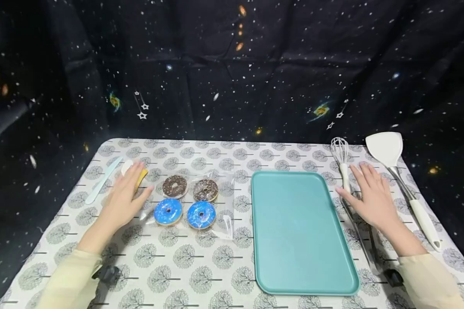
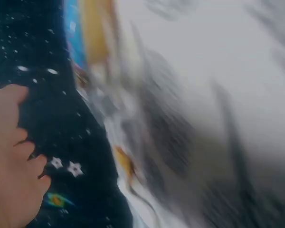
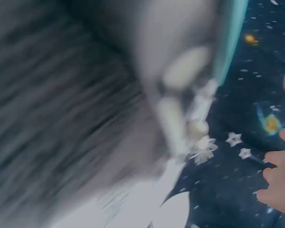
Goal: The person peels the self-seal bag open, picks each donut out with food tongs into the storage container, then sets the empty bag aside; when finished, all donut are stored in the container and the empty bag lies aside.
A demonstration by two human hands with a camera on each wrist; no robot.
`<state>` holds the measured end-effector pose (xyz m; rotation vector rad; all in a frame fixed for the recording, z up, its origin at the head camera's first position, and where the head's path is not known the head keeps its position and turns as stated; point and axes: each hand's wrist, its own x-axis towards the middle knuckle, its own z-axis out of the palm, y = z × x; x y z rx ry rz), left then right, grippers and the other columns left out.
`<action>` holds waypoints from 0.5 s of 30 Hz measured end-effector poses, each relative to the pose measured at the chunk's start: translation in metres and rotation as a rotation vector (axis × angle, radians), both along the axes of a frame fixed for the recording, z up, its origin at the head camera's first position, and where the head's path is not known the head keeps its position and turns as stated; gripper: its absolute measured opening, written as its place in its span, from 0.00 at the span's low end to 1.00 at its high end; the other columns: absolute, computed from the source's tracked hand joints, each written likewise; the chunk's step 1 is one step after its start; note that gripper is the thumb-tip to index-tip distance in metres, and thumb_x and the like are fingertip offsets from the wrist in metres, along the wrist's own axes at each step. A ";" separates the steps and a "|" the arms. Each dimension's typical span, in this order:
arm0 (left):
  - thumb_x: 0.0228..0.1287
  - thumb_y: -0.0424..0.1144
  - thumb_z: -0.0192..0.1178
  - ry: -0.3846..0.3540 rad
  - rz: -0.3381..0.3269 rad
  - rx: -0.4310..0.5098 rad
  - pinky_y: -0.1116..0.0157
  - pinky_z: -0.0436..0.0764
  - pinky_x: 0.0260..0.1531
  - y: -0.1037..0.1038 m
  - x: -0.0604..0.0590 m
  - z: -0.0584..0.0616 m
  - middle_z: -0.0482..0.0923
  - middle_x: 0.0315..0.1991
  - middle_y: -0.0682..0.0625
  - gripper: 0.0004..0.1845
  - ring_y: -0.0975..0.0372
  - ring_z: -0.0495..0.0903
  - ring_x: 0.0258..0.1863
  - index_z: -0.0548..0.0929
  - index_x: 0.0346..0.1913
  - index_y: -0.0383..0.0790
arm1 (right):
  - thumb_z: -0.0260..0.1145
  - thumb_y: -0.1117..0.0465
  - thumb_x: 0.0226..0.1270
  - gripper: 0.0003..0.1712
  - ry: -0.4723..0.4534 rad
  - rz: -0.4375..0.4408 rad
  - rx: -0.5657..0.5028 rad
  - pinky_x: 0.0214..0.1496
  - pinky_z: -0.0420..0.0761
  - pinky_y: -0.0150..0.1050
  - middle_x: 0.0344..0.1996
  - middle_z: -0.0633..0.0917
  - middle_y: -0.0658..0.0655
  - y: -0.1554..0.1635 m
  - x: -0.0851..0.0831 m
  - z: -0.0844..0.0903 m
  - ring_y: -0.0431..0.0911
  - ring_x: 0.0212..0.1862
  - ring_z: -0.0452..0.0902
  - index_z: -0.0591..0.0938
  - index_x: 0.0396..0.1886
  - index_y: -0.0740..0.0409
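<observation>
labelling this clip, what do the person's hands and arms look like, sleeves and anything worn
The left hand and right hand wear no gloves. The left sleeve and right sleeve are loose, pale cream; beside each shows a small black device, its details unclear.

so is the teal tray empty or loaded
Empty: the teal tray shows a bare surface, with the four doughnuts lying apart to its left.

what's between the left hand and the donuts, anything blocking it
Beside the left hand, a yellow item shows on the side toward the donuts. Clear plastic surrounds the donuts; whether it covers them is unclear. Nothing else visible stands between.
</observation>
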<state>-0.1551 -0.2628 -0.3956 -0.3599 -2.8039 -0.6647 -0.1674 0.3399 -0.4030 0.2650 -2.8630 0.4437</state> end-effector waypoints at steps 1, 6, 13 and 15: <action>0.69 0.51 0.49 -0.006 -0.031 0.009 0.49 0.41 0.71 0.005 -0.003 0.002 0.43 0.74 0.43 0.37 0.46 0.46 0.72 0.48 0.73 0.40 | 0.55 0.39 0.65 0.45 0.005 0.015 -0.008 0.70 0.27 0.59 0.73 0.46 0.65 -0.005 -0.003 0.004 0.58 0.74 0.31 0.50 0.74 0.54; 0.70 0.50 0.49 -0.084 -0.173 -0.007 0.43 0.50 0.67 0.040 -0.018 0.016 0.51 0.72 0.40 0.33 0.43 0.53 0.69 0.56 0.71 0.38 | 0.58 0.42 0.65 0.41 -0.005 0.092 0.010 0.71 0.39 0.61 0.70 0.54 0.68 -0.043 -0.019 0.029 0.63 0.72 0.43 0.60 0.70 0.58; 0.70 0.49 0.48 -0.229 -0.250 -0.050 0.45 0.57 0.66 0.095 -0.035 0.026 0.60 0.69 0.40 0.29 0.44 0.58 0.67 0.64 0.67 0.36 | 0.58 0.45 0.66 0.34 -0.069 0.281 0.091 0.66 0.57 0.63 0.66 0.65 0.66 -0.117 -0.044 0.045 0.64 0.66 0.60 0.67 0.66 0.58; 0.71 0.50 0.47 -0.265 -0.260 -0.027 0.44 0.55 0.67 0.111 -0.040 0.028 0.58 0.70 0.41 0.29 0.45 0.57 0.68 0.65 0.67 0.37 | 0.57 0.44 0.67 0.33 -0.128 0.321 0.100 0.65 0.60 0.62 0.66 0.66 0.63 -0.139 -0.051 0.043 0.62 0.65 0.62 0.67 0.66 0.56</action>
